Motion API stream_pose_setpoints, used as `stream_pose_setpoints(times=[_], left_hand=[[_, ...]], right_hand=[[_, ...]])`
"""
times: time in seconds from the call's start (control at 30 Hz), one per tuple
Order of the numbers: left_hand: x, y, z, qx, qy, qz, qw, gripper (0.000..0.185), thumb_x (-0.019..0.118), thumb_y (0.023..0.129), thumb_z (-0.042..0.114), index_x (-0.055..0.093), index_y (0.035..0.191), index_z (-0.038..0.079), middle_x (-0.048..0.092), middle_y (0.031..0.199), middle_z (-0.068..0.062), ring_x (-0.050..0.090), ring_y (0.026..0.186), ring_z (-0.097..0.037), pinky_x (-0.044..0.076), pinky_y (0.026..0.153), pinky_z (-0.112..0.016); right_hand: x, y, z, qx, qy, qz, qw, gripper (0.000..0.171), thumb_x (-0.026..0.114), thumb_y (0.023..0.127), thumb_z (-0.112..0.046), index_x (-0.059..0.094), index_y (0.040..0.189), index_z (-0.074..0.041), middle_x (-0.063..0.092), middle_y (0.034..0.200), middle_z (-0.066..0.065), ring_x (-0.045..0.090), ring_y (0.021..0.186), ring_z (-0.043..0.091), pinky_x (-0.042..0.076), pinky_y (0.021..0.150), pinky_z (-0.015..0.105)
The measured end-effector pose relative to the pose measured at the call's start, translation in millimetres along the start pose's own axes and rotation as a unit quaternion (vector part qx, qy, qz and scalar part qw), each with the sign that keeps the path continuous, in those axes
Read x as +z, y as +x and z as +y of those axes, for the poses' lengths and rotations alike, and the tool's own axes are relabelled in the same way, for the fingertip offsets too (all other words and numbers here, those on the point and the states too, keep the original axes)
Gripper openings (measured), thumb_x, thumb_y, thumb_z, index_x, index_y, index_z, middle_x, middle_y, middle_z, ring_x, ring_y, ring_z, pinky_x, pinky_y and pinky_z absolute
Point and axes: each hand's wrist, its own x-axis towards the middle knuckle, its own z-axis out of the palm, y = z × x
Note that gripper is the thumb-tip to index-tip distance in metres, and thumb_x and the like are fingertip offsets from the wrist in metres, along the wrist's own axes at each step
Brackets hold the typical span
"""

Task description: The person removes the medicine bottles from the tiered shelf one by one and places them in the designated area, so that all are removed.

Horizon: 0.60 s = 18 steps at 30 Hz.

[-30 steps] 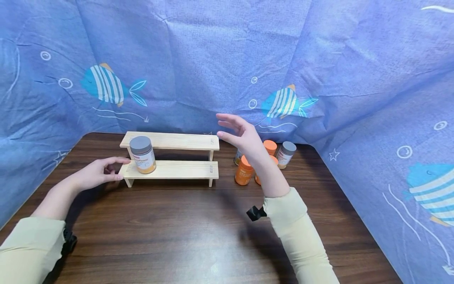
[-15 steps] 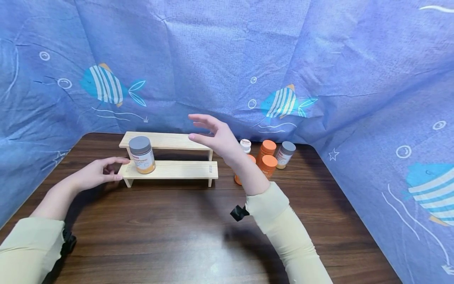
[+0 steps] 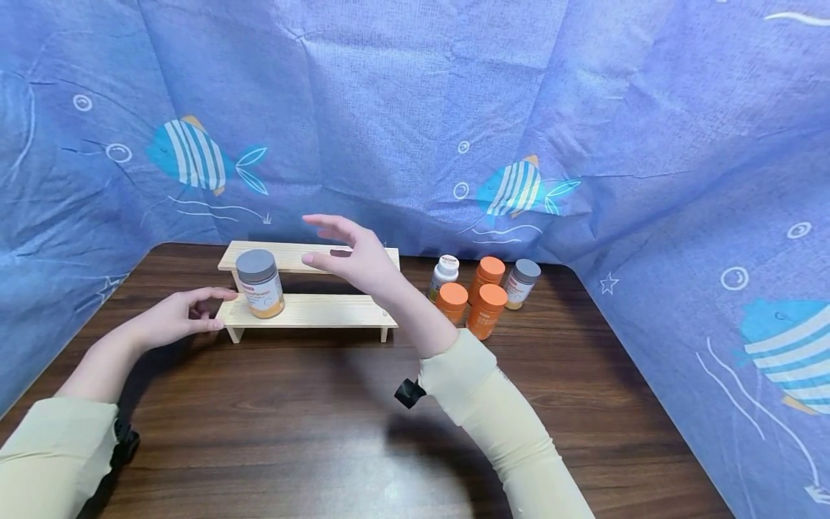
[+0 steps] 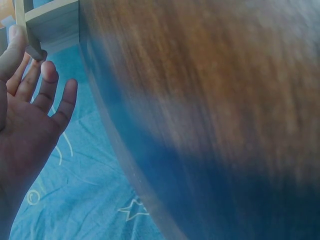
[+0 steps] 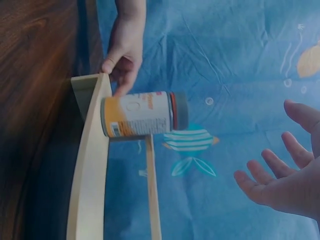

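A two-tier wooden rack stands at the back left of the table. On the left part of its lower board sits an upright supplement jar with a grey lid and a white and orange label. My left hand holds the left end of that lower board between thumb and fingers, beside the jar. Above the rack, my right hand is in the air with nothing in it, its fingers apart and pointing left. The right wrist view has the right hand well apart from the jar.
Right of the rack stand several bottles: a white-capped bottle, orange bottles and another grey-lidded jar. A blue fish-print cloth hangs behind the dark wooden table.
My right hand has moved left from in front of the bottles to over the rack, uncovering the bottles. The left hand and the jar on the rack have stayed put.
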Motion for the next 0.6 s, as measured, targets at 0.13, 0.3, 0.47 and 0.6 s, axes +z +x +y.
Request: stream_pose_setpoints(times=[0.13, 0.3, 0.47, 0.6], left_hand=[[0.0, 0.4, -0.9, 0.003, -0.001, 0.000, 1.0000, 0.050, 0.068, 0.088, 0.028, 0.052, 0.132, 0.012, 0.051, 0.073, -0.001, 0.045, 0.067, -0.011, 0.038, 0.057, -0.027], [-1.1, 0.7, -0.2, 0.002, -0.004, -0.001, 1.0000, 0.050, 0.068, 0.088, 0.028, 0.052, 0.132, 0.011, 0.052, 0.073, -0.001, 0.046, 0.067, -0.011, 0.038, 0.056, -0.027], [-1.8, 0.6, 1.4, -0.001, -0.008, -0.007, 0.9999, 0.050, 0.067, 0.088, 0.029, 0.051, 0.133, 0.012, 0.051, 0.072, -0.001, 0.046, 0.067, -0.012, 0.038, 0.056, -0.027], [-2.8, 0.1, 2.0, -0.003, -0.008, -0.009, 0.9999, 0.051, 0.067, 0.088, 0.029, 0.051, 0.133, 0.012, 0.053, 0.073, -0.001, 0.046, 0.067, -0.012, 0.038, 0.057, -0.027]], right_hand=[[13.7, 7.2, 3.0, -0.002, -0.008, -0.002, 1.000, 0.052, 0.075, 0.082, -0.025, 0.056, 0.130, -0.025, 0.052, 0.131, -0.014, 0.046, 0.125, 0.010, 0.040, 0.101, 0.030], [30.4, 15.9, 6.1, 0.015, 0.014, -0.014, 1.000, 0.052, 0.075, 0.081, -0.024, 0.057, 0.130, -0.024, 0.052, 0.133, -0.014, 0.043, 0.127, 0.007, 0.039, 0.102, 0.032], [42.0, 20.6, 11.1, 0.040, 0.029, -0.011, 0.999, 0.050, 0.075, 0.081, -0.024, 0.058, 0.128, -0.027, 0.052, 0.133, -0.013, 0.042, 0.126, 0.003, 0.042, 0.098, 0.031], [50.1, 23.8, 17.9, 0.056, 0.035, -0.003, 0.998, 0.050, 0.075, 0.081, -0.024, 0.058, 0.128, -0.028, 0.052, 0.133, -0.013, 0.043, 0.126, 0.004, 0.043, 0.095, 0.029]])
